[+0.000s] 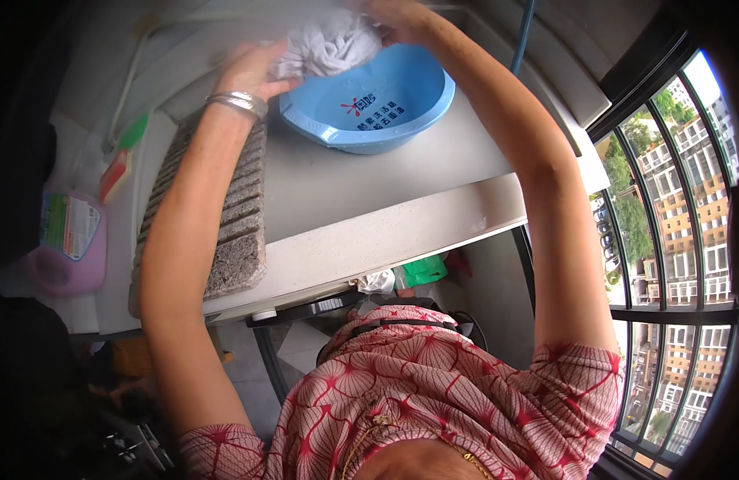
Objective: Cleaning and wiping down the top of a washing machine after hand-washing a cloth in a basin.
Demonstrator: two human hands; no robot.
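A bunched white cloth [334, 47] is held up between both my hands, over the far left part of a light blue plastic basin [405, 90]. My left hand [254, 67], with silver bangles at the wrist, grips the cloth's left side, thumb and fingers around it. On the cloth's right side is my right hand [398, 19], its fingers partly lost in blur at the top edge. Red and dark printing shows inside the basin, which stands in a pale sink [369, 186]. The far rim of the basin is hidden behind the cloth and my right arm.
A ridged stone washboard [240, 240] lies under my left forearm. Left of it are a red sponge [115, 175], a green item [134, 132] and a purple detergent bottle [69, 264]. A blue hose or pole [523, 36] rises beyond my right arm. Window bars [663, 210] stand at right.
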